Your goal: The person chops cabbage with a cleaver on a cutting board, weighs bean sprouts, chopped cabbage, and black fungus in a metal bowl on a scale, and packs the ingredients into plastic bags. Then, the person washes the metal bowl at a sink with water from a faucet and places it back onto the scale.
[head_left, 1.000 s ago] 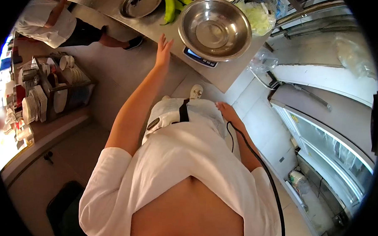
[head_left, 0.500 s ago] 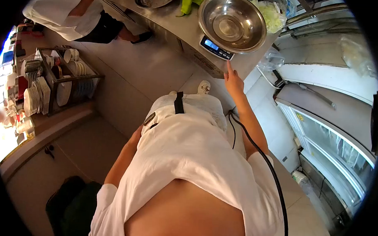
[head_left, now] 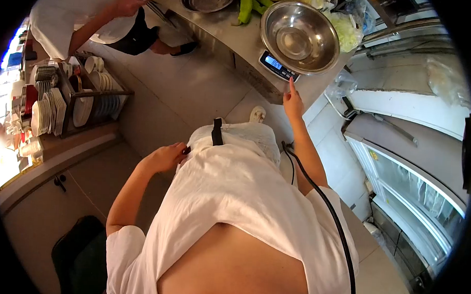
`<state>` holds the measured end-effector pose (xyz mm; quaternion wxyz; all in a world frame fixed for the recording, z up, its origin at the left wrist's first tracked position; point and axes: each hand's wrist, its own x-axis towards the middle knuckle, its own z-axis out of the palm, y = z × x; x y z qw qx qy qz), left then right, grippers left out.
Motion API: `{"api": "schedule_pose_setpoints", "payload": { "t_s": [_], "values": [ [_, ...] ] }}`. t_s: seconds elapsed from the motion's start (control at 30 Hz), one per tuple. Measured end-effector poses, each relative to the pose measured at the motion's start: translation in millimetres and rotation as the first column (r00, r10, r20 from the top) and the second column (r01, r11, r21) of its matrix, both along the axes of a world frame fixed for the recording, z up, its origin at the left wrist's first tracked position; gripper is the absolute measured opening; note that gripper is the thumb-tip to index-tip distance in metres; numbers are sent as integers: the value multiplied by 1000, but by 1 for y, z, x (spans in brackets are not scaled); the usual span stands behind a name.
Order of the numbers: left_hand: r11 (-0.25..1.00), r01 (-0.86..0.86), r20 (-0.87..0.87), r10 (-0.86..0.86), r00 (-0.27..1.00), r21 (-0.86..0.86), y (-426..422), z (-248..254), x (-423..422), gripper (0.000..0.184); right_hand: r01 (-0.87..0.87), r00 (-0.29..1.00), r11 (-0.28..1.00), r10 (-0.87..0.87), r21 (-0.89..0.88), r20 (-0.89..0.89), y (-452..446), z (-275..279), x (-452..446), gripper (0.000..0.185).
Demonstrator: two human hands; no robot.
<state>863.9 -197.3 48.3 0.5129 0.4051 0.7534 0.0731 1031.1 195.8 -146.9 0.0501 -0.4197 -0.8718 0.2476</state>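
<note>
My right hand reaches to the front edge of a digital kitchen scale, its index finger stretched out onto the buttons and the other fingers partly curled. It holds nothing. A shiny steel bowl sits on the scale, and the lit blue display shows digits too small to read surely. My left hand is at my left hip with curled fingers, the fingertips around a small dark thing by my white clothing. I cannot make out what that is.
Green peppers, a metal pan and bagged leafy vegetables lie on the steel counter. A co-worker's hand is at the upper left. Stacked plates stand in a rack. A black cable crosses my right arm.
My left hand has come up into view at my hip, beside the dark thing. My right index finger has moved onto the scale's buttons. The co-worker's arm has reached towards the counter.
</note>
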Motion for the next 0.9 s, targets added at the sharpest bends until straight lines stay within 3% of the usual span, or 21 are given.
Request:
{"api": "schedule_pose_setpoints", "payload": {
  "t_s": [0.1,0.2,0.27,0.3,0.37,0.43,0.53,0.6,0.63,0.67,0.7,0.73,0.8,0.83,0.87,0.9],
  "values": [
    [987,139,-54,-135,989,80,-3,-18,0,28,3,994,997,-11,-74,-110,-7,14,3,55],
    [948,309,-306,-272,912,79,8,-46,10,28,-219,960,967,190,-126,-207,-31,32,16,43],
    [957,291,-341,-267,901,19,16,-41,14,24,-441,883,880,390,-177,-261,-44,5,38,31],
    [959,284,-361,-268,893,-10,21,-34,12,23,-474,869,742,480,-475,-117,-45,-61,65,30],
    [965,239,-362,-187,913,104,16,-17,10,21,-357,803,555,593,-751,56,-44,-82,83,36],
    [958,182,-360,-94,928,220,9,17,6,19,-249,786,565,592,-786,177,-44,14,73,45],
    [958,39,-303,51,951,284,-10,71,-15,19,-252,712,535,666,-806,220,-24,49,64,52],
    [961,-194,-218,236,947,198,-29,93,-35,15,-272,662,576,693,-771,284,-20,63,55,53],
    [809,-501,16,522,853,307,-38,95,-41,13,-282,638,595,703,-753,316,-22,67,53,53],
    [564,-758,274,711,647,327,-50,96,-47,12,-327,613,604,721,-727,323,-24,61,53,53],
    [443,-806,433,684,587,393,-67,85,-62,11,-370,587,610,738,-701,332,-29,52,53,52],
    [263,-890,588,675,446,373,-80,71,-62,25,-413,559,614,754,-673,345,-30,44,55,51],
    [110,-862,682,566,464,495,-56,68,-51,48,-492,483,570,807,-658,339,-35,55,49,50],
    [92,-850,693,537,481,518,-42,64,-48,71,-511,434,561,822,-651,368,-36,55,48,48],
    [61,-836,732,451,510,545,-29,56,-48,76,-531,381,549,835,-645,398,-37,56,44,46],
    [30,-824,764,357,538,566,-17,48,-48,81,-466,416,577,812,-671,409,-40,82,32,36]
  ]
}}
